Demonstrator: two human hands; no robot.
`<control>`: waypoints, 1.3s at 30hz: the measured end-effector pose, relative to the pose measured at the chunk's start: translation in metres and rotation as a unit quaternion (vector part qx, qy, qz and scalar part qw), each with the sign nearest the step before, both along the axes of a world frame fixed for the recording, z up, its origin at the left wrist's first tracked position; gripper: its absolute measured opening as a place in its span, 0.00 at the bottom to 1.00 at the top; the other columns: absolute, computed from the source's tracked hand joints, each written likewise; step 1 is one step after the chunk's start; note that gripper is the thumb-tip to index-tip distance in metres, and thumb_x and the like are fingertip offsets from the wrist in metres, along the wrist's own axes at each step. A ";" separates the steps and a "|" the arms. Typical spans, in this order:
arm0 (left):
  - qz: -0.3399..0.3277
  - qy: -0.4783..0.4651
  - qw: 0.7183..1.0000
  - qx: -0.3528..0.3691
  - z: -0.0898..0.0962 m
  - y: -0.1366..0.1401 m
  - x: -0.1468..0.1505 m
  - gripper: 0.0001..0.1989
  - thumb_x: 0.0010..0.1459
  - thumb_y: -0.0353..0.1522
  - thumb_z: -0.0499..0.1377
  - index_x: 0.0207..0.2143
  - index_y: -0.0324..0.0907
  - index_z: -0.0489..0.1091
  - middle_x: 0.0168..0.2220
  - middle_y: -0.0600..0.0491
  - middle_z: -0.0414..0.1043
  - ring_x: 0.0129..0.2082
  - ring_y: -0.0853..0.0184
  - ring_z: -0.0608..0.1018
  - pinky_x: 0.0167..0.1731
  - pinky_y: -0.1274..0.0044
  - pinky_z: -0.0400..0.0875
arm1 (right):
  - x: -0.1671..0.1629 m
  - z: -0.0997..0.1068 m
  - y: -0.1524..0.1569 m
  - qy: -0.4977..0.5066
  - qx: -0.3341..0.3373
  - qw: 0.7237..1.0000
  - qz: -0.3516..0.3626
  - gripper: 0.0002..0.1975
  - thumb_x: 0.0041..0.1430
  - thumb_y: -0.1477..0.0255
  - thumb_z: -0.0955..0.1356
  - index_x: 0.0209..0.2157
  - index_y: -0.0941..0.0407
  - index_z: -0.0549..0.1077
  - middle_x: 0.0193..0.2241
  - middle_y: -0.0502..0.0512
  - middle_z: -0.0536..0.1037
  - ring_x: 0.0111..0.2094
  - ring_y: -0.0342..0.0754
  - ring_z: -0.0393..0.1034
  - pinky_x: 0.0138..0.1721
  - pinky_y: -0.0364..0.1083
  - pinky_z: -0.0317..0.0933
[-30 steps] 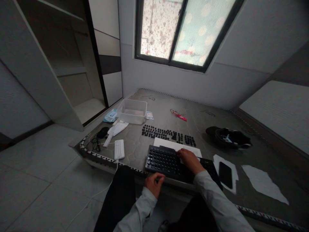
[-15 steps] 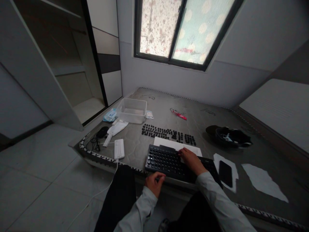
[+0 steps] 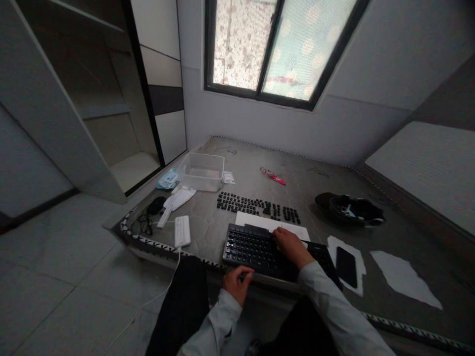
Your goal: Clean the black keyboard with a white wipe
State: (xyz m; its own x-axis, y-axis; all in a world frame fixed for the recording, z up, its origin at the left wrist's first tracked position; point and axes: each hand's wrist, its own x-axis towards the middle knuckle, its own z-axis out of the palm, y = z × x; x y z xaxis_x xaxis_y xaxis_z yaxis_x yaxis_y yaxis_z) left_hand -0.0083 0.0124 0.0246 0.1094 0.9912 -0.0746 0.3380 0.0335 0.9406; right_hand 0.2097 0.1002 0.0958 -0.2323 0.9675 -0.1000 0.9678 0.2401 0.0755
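I observe the right hand (image 3: pixel 291 245) over the keyboard (image 3: pixel 249 248), left hand (image 3: pixel 236 285) near its front edge; I cannot determine either's finger closure.

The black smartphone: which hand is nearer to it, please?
Right. The right hand is over the keyboard, to the left of the smartphone; the left hand is farther left, by the keyboard's near edge.
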 end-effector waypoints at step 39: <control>0.019 -0.016 1.000 0.014 -0.007 0.000 0.002 0.12 0.52 0.36 0.54 0.32 0.43 0.76 0.27 0.55 0.77 0.18 0.73 0.65 0.19 0.81 0.57 | 0.000 0.010 0.010 -0.007 -0.037 0.999 0.018 0.09 0.58 0.73 0.62 0.36 0.57 0.73 0.35 0.60 0.77 0.40 0.50 0.72 0.40 0.44 0.60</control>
State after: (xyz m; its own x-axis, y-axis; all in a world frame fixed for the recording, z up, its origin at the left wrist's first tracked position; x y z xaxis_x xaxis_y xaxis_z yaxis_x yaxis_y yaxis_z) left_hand -0.0064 0.0120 0.0180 0.0736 0.9963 -0.0442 0.3073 0.0195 0.9514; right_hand 0.2096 0.1101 0.1055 -0.2646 0.9484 -0.1746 0.9576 0.2798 0.0691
